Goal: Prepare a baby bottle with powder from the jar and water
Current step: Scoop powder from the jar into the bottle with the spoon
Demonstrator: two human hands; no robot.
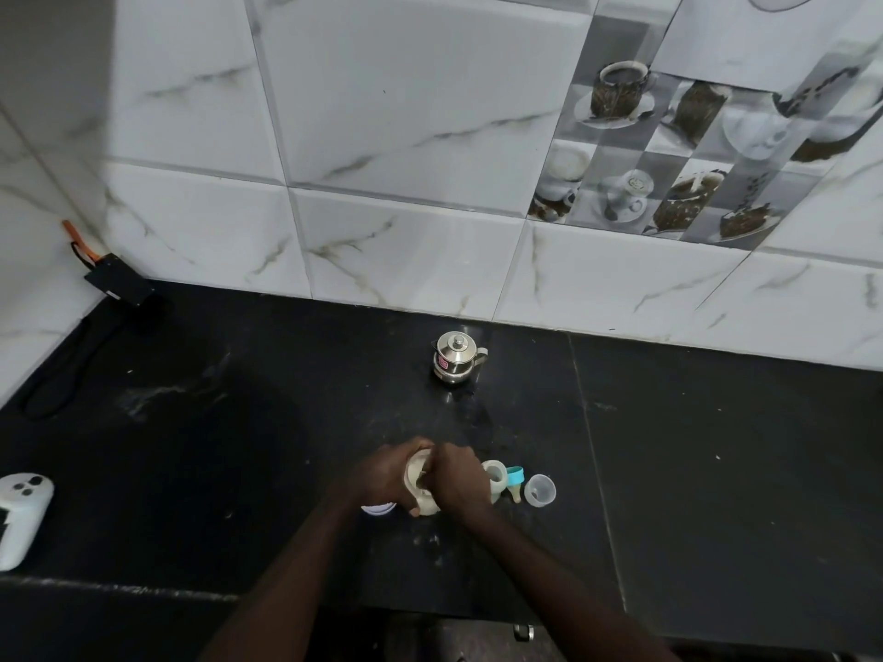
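Jar (419, 484) of powder, probably light, rigid plastic best gripped round the sides, is held at lower centre by the left hand (382, 475) while the right hand (458, 477) is closed at its mouth, open bottle (494, 475) just right.

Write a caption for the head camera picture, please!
Both hands, left hand and right hand, work at the powder jar beside the open baby bottle.

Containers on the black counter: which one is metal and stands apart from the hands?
The lidded steel pot near the tiled wall; the cream jar, bottle and clear cap are plastic.
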